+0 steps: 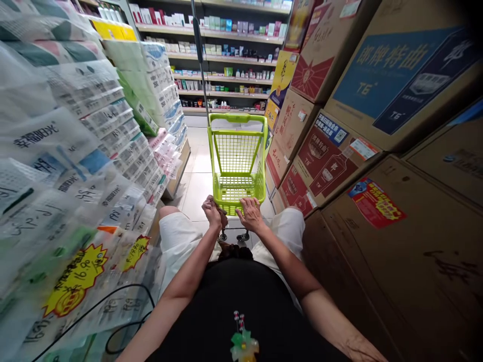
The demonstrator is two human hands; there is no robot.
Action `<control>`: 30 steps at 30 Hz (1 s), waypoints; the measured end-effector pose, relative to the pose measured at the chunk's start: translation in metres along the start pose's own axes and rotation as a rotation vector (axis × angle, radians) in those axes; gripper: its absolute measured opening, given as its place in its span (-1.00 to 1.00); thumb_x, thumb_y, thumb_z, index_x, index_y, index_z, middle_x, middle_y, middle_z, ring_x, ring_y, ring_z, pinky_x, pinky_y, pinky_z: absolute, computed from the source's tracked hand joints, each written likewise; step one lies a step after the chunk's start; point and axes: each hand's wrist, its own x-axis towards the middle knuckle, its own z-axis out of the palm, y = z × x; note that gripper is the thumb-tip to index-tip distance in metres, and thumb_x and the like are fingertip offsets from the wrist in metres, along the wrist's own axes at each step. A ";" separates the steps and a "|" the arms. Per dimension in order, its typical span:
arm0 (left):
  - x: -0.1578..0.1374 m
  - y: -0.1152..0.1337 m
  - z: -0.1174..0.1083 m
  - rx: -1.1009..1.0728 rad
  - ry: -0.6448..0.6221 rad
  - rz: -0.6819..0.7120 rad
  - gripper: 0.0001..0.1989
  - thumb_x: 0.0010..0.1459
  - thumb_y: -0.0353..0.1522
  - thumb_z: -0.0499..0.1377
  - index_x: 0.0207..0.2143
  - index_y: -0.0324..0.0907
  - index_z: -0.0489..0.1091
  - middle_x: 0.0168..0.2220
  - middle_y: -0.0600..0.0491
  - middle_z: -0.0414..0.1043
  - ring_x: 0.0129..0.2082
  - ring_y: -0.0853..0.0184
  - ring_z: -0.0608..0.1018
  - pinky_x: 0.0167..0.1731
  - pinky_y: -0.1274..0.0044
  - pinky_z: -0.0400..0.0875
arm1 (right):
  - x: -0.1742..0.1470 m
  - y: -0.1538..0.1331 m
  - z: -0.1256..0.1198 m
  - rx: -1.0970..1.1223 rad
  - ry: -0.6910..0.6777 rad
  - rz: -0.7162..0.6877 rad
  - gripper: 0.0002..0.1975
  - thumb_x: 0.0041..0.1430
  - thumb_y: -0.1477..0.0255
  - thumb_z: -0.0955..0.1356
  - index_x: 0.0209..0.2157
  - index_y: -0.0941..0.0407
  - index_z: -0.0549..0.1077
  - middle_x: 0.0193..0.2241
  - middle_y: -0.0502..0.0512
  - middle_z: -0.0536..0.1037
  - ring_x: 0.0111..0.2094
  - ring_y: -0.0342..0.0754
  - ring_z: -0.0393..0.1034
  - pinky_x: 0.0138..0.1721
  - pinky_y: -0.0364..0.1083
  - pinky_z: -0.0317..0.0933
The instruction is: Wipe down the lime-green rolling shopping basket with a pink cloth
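A small lime-green shopping cart with a mesh basket stands between my knees. Its raised handle bar is at the far end, and its near end faces me. My left hand is closed at the near left corner of the basket, partly covering the rim. With fingers curled over the near rim, my right hand grips the right part of that edge. The basket shows nothing inside. Two dark wheels show under the near end. A thin dark pole rises along the cart's left side.
Wrapped paper packs with yellow price tags are stacked at left. A black cable hangs there. Stacked cardboard cartons crowd the right side. Past the cart, a tiled floor leads to shelves of small boxed and bottled goods.
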 end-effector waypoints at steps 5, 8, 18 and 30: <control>-0.021 -0.001 0.000 0.016 -0.096 -0.197 -0.57 0.22 -0.06 0.31 -0.37 -0.10 0.17 -0.60 0.25 0.27 -0.68 0.48 0.39 -0.61 0.64 0.30 | 0.003 0.005 -0.001 -0.020 -0.027 0.010 -0.62 0.50 0.24 0.18 0.16 0.11 0.40 0.10 0.25 0.51 0.15 0.15 0.25 0.35 0.15 -0.18; -0.020 0.010 0.007 -0.065 -0.062 -0.128 -0.64 0.23 -0.14 0.33 -0.32 -0.11 0.21 -0.53 0.22 0.36 -0.57 0.47 0.50 -0.50 0.64 0.40 | 0.003 0.006 -0.001 -0.017 -0.014 0.037 -0.65 0.50 0.24 0.18 0.11 0.09 0.42 0.05 0.23 0.54 0.12 0.15 0.27 0.34 0.15 -0.20; -0.029 0.021 0.004 -0.058 -0.119 -0.152 -0.53 0.18 -0.02 0.35 -0.32 -0.10 0.17 -0.57 0.25 0.28 -0.64 0.48 0.41 -0.60 0.65 0.29 | 0.021 -0.012 0.002 0.017 -0.065 -0.043 -0.68 0.53 0.29 0.15 0.02 0.05 0.47 -0.08 0.16 0.58 0.04 0.10 0.34 0.27 0.09 -0.16; -0.040 0.029 -0.007 0.001 -0.170 -0.004 -0.70 0.28 -0.28 0.31 -0.32 -0.10 0.20 -0.45 0.21 0.30 -0.55 0.51 0.39 -0.48 0.66 0.35 | 0.025 -0.025 0.012 0.054 0.008 0.024 -0.63 0.54 0.34 0.09 -0.09 0.05 0.49 -0.13 0.13 0.58 0.02 0.06 0.32 0.23 0.07 -0.15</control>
